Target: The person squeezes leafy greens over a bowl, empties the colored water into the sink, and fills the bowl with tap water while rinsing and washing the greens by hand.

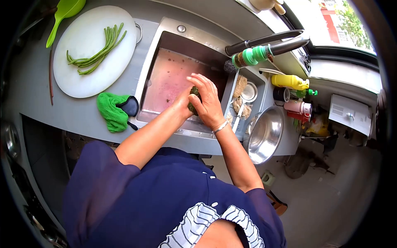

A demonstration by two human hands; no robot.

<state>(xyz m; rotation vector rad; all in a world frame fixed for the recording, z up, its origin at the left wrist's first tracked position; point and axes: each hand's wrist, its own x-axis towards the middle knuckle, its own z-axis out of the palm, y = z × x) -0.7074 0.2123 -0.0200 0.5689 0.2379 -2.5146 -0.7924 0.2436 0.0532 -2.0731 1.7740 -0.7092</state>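
Dark green item is mid-frame, over the lower part of the sink, sandwiched between both hands. Visible part: narrow, upright strip, uneven edges, mottled dark green with near-black patches. Surface reads rough, not glossy. Most of it is covered by fingers and palms, so full shape and size can't be told; nor can I tell what it is.

Left hand: closed in on the item from the left, holding it; fingertips mostly hidden behind the right hand. Right hand: cupped on the item from the right, fingers together and pointing to upper left, thumb bent across its face. Silver bangle on the right wrist.

Around it: sink floor is wet, pinkish, with dark specks. Upper left, long green beans bunched on a white round board. Left of the sink, bright green cloth with a dark patch. Right of the hands, grey tray; just beyond it, shiny steel bowl, tilted.
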